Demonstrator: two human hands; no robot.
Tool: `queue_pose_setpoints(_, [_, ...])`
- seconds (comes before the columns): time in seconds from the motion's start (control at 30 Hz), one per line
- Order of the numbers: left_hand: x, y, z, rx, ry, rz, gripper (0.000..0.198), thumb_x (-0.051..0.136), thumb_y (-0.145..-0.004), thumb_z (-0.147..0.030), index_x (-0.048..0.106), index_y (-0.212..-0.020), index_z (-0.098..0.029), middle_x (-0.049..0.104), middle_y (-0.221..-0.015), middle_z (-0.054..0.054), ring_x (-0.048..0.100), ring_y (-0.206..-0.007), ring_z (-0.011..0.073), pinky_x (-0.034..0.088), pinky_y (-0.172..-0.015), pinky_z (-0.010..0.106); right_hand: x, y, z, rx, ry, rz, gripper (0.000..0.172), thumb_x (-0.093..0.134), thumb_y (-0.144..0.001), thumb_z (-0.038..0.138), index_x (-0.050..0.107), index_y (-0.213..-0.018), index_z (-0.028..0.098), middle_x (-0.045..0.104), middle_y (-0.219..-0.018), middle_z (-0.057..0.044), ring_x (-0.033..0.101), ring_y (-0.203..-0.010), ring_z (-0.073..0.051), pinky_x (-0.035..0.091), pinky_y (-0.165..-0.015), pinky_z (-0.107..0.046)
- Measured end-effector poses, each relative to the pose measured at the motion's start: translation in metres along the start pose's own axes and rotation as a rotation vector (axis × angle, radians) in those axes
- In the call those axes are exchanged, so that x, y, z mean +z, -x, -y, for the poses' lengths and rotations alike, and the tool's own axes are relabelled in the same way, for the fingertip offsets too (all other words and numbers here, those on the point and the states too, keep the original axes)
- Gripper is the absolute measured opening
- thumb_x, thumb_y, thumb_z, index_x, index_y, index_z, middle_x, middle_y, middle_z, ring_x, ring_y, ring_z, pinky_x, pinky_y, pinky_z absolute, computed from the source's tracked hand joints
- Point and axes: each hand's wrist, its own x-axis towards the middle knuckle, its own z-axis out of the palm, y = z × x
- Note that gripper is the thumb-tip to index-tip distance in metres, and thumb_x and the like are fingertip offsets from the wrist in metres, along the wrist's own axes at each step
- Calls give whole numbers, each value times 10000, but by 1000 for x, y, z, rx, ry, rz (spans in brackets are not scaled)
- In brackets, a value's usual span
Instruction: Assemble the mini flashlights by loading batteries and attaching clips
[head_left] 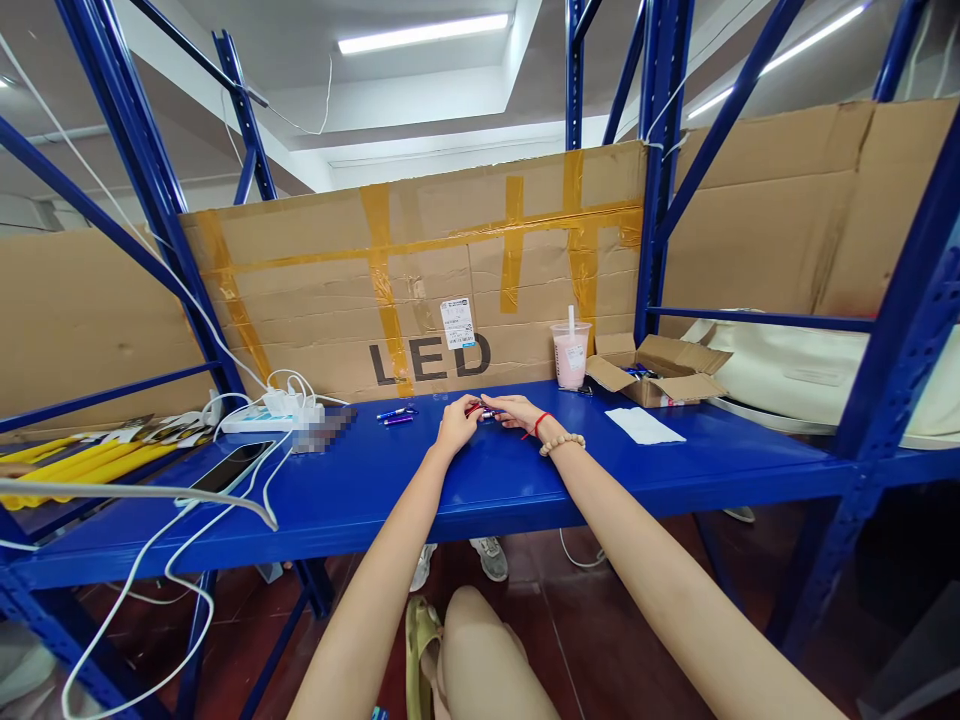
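Note:
Both hands meet above the middle of the blue shelf top (pixel 360 480), fingertips close together. My left hand (pixel 456 427) is closed, pinching a small red piece (pixel 473 409). My right hand (pixel 514 409), wearing a red string and a beaded bracelet (pixel 562 444) at the wrist, closes on a small dark and silver cylinder (pixel 489 415). Fingers partly hide both pieces, and I cannot tell whether they are joined. To the left of the hands lie several small shiny blue and purple cylinders (pixel 397 415), pen-like in shape.
At the back right stand a cup of pink drink (pixel 571 358) with a straw and an open cardboard box (pixel 679 365). White paper (pixel 645 425) lies before them. Left are a phone (pixel 234 467), a power strip (pixel 251 419), loose white cables and yellow-handled tools (pixel 105 470). Cardboard (pixel 315 330) walls the back.

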Motion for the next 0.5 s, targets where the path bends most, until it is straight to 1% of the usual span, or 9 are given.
queue_pose_setpoints(0.1, [1,0,-1,-5,22,-4,154,524,-780,-109,618,-886,-170,685,-701,25,653,-726,162,495,-778,292,0,-1,-2,5,-17,-4,337,656,-699,474,673,-846,171,680,-852,-36,567,-599,-65,440,-526,-161])
queue_pose_setpoints(0.17, [1,0,-2,-10,35,-9,158,527,-776,-105,615,-891,-167,683,-689,22,653,-715,159,498,-769,287,0,-2,-3,10,-15,-5,328,635,-726,464,662,-863,167,673,-870,-37,578,-627,-76,459,-561,-178])
queue_pose_setpoints(0.27, [1,1,-4,-19,50,-13,156,529,-772,-103,615,-887,-163,676,-654,14,653,-693,159,502,-755,285,0,-3,-3,17,-3,2,289,550,-828,383,601,-994,152,624,-989,-55,597,-776,-127,499,-684,-275])
queue_pose_setpoints(0.37, [0,0,-4,-26,64,-10,160,526,-770,-94,615,-884,-162,676,-649,9,653,-686,155,502,-753,279,1,-4,-3,26,12,7,290,495,-876,300,520,-1123,150,552,-1112,-77,570,-926,-180,489,-777,-382])
queue_pose_setpoints(0.5, [1,-1,-3,-41,77,-1,162,522,-769,-86,615,-885,-150,677,-647,16,654,-687,159,496,-757,278,1,-4,-4,32,31,-1,297,499,-873,298,516,-1134,156,541,-1134,-80,563,-946,-186,483,-792,-387])
